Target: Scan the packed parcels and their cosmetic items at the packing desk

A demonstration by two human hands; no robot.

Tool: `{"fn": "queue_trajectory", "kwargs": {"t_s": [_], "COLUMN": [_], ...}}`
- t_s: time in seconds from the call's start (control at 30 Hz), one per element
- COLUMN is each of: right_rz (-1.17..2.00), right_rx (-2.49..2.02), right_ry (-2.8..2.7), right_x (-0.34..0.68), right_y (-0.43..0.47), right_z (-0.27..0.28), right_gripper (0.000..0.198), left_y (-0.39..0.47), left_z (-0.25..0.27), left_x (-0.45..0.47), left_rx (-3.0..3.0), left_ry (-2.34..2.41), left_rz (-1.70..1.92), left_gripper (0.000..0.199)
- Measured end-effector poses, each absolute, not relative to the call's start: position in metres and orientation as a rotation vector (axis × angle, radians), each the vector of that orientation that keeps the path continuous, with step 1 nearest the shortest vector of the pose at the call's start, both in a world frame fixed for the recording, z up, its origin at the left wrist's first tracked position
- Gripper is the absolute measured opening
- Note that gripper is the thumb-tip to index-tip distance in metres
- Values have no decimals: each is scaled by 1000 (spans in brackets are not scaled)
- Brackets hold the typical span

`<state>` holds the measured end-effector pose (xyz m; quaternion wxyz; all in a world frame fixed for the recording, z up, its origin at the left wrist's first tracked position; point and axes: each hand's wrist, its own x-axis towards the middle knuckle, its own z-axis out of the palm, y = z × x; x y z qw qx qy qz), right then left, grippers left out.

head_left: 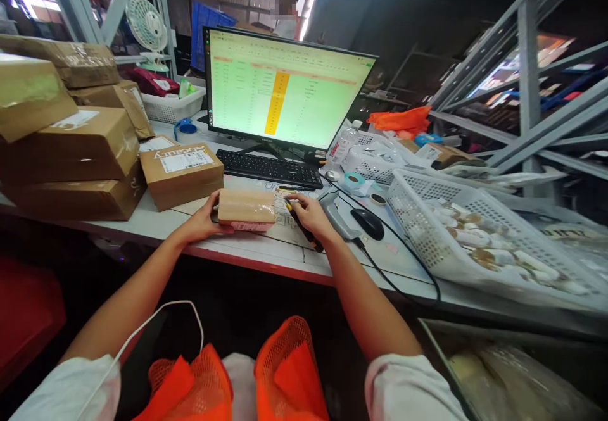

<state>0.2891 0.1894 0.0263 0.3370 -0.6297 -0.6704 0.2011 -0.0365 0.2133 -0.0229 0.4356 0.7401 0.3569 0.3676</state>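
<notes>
A small brown cardboard box (247, 206) stands near the front edge of the desk. My left hand (205, 221) is closed on its left end. To the right of the box, my right hand (310, 214) grips a black and yellow utility knife (304, 231), whose handle slants down toward the desk edge. Just right of that hand lie a grey barcode scanner (336, 217) and a black mouse (368, 223). A labelled carton (183, 174) sits behind my left hand, and a black keyboard (270, 169) lies behind the small box.
Stacked cartons (71, 149) fill the desk's left side. A monitor (289, 88) stands at the back, with a person behind it. White plastic baskets (413, 218) hold small rolled items on the right. A black cable (403, 244) loops across the desk. A fan (147, 25) stands back left.
</notes>
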Motion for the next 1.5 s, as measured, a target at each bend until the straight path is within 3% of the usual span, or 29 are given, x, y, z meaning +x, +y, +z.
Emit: {"fn": "queue_trajectory", "kwargs": {"t_s": [0.13, 0.63, 1.0, 1.17, 1.3, 1.5], "right_rz": [493, 309, 537, 377, 344, -157], "right_rx": [-1452, -1563, -1488, -1746, -1851, -1941], "right_ry": [-1837, -1930, -2078, -1849, -1879, -2254], "right_x": [272, 257, 267, 284, 268, 213], "right_y": [186, 175, 129, 138, 136, 135], "right_z": [42, 59, 59, 62, 75, 89], "right_gripper": [36, 27, 33, 28, 31, 34], "left_y": [214, 214, 212, 194, 172, 155], "left_z": [-24, -26, -25, 17, 51, 46], "left_x": [-37, -38, -38, -31, -15, 7], "left_rx": [1833, 1872, 2037, 2476, 2866, 2945], "left_ry": [883, 863, 937, 1250, 1409, 1493], "left_rz": [918, 945, 1062, 1416, 1084, 891], "left_gripper": [116, 111, 110, 100, 90, 85]}}
